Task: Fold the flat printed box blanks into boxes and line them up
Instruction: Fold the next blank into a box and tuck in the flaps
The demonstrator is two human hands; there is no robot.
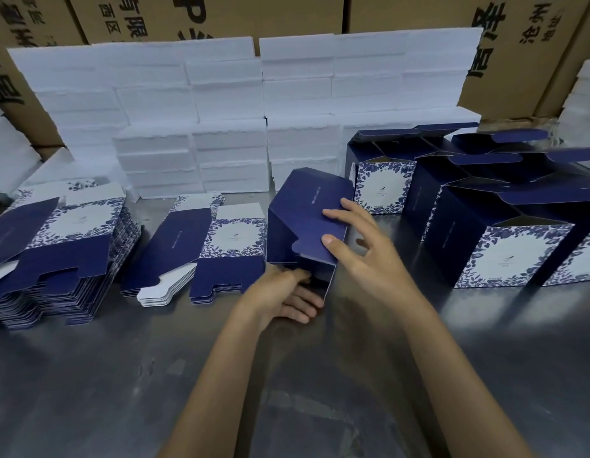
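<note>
A half-folded navy box (pixel 303 223) lies tipped on its side on the grey metal table (pixel 122 375), near the middle, between the flat blanks on the left and the finished boxes on the right. The right hand (pixel 363 246) lies over the box's upper flaps with its fingers spread and nearly straight, the thumb tip and two fingertips pressing the navy card. The left hand (pixel 283 292) is at the box's open near end, its fingers loosely bent and reaching partly inside under the flap; how firmly it holds the card cannot be told.

Just left of the box lies a low stack of flat blanks (pixel 214 249), printed navy with a blue-and-white floral panel. Farther left, a taller stack of blanks (pixel 59 256) sits near the table edge. To the right stand several folded boxes (pixel 505 246) with their top flaps open, lined close together, the floral panels facing the camera.

Behind everything, white foam blocks (pixel 227 110) are piled high, with brown cartons (pixel 221 14) at the back
</note>
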